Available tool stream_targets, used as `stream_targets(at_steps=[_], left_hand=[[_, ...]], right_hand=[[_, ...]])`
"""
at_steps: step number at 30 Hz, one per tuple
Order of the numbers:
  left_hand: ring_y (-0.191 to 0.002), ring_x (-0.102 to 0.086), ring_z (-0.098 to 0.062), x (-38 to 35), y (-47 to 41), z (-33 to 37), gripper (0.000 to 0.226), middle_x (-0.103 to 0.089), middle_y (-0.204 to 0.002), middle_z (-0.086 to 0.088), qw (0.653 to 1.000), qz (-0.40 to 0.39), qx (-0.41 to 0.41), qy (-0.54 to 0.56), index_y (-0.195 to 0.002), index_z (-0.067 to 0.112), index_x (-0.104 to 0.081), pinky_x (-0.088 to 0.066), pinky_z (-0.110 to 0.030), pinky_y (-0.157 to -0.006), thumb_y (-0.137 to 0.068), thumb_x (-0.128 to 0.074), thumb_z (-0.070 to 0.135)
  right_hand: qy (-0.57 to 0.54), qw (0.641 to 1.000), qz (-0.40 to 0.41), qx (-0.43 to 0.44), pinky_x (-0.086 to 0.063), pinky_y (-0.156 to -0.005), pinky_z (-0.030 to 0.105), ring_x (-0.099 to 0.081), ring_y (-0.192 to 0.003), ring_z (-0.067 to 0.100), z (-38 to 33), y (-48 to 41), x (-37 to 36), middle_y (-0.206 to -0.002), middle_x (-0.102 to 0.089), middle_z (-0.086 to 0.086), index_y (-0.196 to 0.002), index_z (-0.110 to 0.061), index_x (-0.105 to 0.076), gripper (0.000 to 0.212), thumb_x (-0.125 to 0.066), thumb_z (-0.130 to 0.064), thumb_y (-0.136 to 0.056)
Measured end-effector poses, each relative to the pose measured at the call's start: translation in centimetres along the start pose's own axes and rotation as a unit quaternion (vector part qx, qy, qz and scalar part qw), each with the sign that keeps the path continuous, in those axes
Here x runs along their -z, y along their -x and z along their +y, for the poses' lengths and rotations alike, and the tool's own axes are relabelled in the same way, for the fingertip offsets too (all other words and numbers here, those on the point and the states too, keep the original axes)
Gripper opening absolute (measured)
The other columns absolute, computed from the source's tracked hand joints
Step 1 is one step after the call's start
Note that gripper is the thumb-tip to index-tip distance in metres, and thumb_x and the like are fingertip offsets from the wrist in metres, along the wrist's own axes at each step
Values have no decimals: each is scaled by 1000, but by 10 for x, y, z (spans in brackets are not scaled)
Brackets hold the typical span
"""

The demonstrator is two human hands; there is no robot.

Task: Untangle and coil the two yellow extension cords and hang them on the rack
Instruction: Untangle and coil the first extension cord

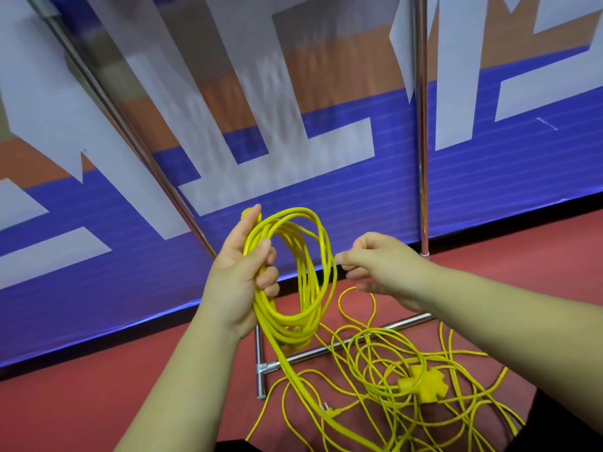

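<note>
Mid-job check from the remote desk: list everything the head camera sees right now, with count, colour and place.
Coiled yellow extension cord: one, yellow, held up at centre, tail trailing to the floor.
Loose yellow cord tangle: one pile, yellow, on the floor lower right, draped over the rack base.
Yellow multi-outlet socket block: one, yellow, within the tangle.
Yellow plug: one, yellow, on the floor, bottom centre.
Chrome metal rack: one, silver; uprights left and right, base bars on the floor.
Printed banner wall: one, blue, white and orange, behind the rack.
Red floor: one, red, below.
Left hand: gripping the coil.
Right hand: pinching a strand beside the coil.
</note>
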State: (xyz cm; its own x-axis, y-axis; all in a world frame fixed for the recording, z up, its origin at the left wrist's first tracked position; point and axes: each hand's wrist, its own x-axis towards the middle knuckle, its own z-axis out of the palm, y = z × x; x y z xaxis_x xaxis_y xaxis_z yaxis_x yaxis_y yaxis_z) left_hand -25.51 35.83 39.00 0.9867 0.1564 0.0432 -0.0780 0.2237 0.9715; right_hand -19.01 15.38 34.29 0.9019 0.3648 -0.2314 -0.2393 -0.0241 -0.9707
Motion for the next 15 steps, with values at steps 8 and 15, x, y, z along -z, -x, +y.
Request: stream_targets(at_steps=[8,15], left_hand=[[-44,-38,-6,-2,3,1,69,-42,-74,-1,998,-46,18,36,-144,35,-52,-38,-17,-41,-84,-65,2],[-48,-47,-7,17,-5,19,76,-52,-80,1,992,-2,-16,121,-145,35,-48,-49,-24,-51,-77,-63,3]], right_hand=[[-76,997,18,4,-50,-57,28,-64,-75,29,8,-12,-20,-72,-67,12,-87,-15,-45,28,-67,1,-90],[-13,997,79,-23,-51,-58,33,-62,-67,26,28,-22,-4,-81,-60,18,-81,-19,-40,37,-67,6,-83]])
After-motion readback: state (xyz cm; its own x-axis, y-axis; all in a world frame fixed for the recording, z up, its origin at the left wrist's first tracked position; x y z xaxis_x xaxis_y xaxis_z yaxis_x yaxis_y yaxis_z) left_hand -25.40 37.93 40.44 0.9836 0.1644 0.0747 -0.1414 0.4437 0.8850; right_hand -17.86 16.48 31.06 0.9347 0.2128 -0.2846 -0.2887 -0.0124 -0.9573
